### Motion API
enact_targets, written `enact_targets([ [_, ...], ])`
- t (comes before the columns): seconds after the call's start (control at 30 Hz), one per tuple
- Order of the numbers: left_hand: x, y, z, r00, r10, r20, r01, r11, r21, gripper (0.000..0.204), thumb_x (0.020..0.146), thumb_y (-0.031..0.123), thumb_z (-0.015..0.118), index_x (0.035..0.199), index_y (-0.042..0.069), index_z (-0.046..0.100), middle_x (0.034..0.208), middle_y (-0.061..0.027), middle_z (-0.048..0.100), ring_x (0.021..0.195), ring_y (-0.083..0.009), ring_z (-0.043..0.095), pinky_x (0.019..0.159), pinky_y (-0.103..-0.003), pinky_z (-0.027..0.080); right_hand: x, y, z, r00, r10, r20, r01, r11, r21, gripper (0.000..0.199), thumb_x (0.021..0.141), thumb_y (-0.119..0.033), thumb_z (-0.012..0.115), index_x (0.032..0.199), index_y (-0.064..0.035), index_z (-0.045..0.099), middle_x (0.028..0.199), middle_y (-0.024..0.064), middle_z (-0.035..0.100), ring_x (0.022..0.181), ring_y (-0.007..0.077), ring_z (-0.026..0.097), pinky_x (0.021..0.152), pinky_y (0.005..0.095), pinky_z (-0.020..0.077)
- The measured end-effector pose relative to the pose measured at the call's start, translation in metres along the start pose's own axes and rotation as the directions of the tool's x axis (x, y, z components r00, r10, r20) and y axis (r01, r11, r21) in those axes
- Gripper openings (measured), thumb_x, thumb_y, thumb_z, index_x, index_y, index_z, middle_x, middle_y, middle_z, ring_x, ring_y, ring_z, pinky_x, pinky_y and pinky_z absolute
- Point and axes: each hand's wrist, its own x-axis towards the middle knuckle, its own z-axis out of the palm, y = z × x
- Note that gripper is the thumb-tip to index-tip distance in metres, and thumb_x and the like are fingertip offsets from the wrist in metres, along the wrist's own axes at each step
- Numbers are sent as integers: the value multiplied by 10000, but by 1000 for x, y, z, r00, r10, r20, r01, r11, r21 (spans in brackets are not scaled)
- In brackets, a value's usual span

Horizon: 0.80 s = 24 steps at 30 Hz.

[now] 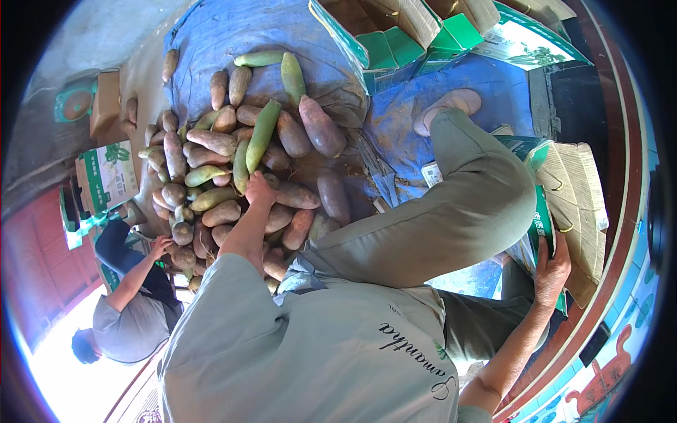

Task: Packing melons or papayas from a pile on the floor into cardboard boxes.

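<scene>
In the head view, a person in a pale T-shirt (303, 345) is reaching into a heap of purple-brown and green vegetables (211, 144), the left hand (261, 189) meeting the near end of a long green vegetable (263, 134) lying atop the pile. Its long axis is running away from the wearer and tilting slightly rightward, the near end pointing toward the hand. The left fingers are bunching there (whether they are pinching it, one cannot tell). The right hand (552, 271) is gripping the edge of an open carton (575, 204), thumb and fingers pinching its wall. A crumpled, soil-smudged blue tarp (218, 42) is spreading under the heap's far side, over a grey floor (144, 70). More cartons (395, 49) are standing at upper right, while a co-worker (137, 321) is stretching an arm toward the heap from the left, near a red panel (56, 247).
</scene>
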Motion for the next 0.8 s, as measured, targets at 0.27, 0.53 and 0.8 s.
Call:
enact_targets([
  [0.27, -34, 32, -36, 965, 260, 22, -256, 961, -108, 813, 584, 358, 788, 1215, 80, 359, 1193, -157, 467, 1123, -304, 488, 918, -373, 441, 1, -17, -6, 999, 7, -52, -5, 1000, 30, 148, 824, -85, 597, 956, -25, 573, 844, 188, 603, 803, 366, 599, 688, 393, 469],
  [0.53, -66, 72, -107, 787, 473, -397, -606, 715, -348, 829, 571, 334, 804, 1211, 33, 371, 1146, -182, 489, 1057, -335, 512, 890, -399, 433, -10, -21, -15, 996, -73, -47, 72, 997, -15, 156, 745, -64, 620, 880, -37, 546, 801, 178, 572, 777, 371, 570, 662, 438, 451],
  [0.8, -145, 110, -268, 435, 321, -841, -889, 300, -345, 679, 576, 220, 826, 1108, -9, 471, 981, -153, 578, 896, -241, 565, 823, -340, 453, -36, -16, -2, 991, -126, 33, 129, 988, -85, 226, 707, -72, 636, 872, -50, 483, 809, 135, 565, 806, 315, 573, 704, 405, 473],
])
